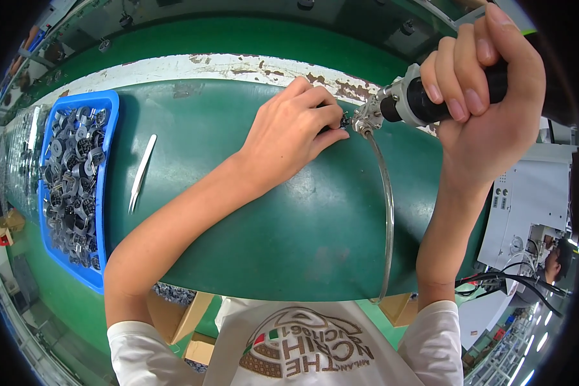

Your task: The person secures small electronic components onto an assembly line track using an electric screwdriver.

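My right hand (489, 96) is wrapped around the black body of a powered screwdriver (435, 96), tilted so its silver nose points left. A clear feed tube (388, 212) bends down from that metal nose toward the table's near edge. Right by the tip, my left hand (296, 125) pinches a small dark part (345, 120), mostly hidden by my fingers. On the green mat to the left lie slim pale tweezers (141, 172). Many small grey and black round parts (77, 174) fill a blue tray (111, 128) at the far left.
The green table mat (289, 238) spans the middle, with a worn white edge (238, 69) behind it. A grey machine (524, 206) with black cables (514, 278) stands at right. Cardboard boxes (190, 318) sit below the near edge. Clear plastic packaging (20, 161) lies beyond the tray.
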A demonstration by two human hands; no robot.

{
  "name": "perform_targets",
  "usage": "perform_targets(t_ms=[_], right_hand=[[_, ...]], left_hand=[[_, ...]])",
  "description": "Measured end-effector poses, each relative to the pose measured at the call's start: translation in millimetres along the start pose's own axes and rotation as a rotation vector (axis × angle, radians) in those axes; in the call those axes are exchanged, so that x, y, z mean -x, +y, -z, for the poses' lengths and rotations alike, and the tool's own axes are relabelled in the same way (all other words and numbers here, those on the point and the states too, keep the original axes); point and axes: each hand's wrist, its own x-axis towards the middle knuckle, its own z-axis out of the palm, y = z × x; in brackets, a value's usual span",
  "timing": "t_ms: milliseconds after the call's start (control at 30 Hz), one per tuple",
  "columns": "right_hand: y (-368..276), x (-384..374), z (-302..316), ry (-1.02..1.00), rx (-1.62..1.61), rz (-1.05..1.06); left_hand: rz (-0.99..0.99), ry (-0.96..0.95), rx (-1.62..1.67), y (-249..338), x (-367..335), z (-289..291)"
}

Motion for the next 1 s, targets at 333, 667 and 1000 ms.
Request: perform_targets(t_ms=[333, 667, 1000], right_hand=[[18, -53, 52, -0.756, -0.371, 0.097], [-24, -66, 100, -0.764, -0.47, 0.299], [-28, -60, 92, -0.628, -0.333, 0.273]], left_hand=[[0.01, -0.084, -0.028, 5, -3, 6], [0.067, -0.397, 0.06, 7, -51, 67], [0.137, 0.119, -0.594, -107, -146, -48]])
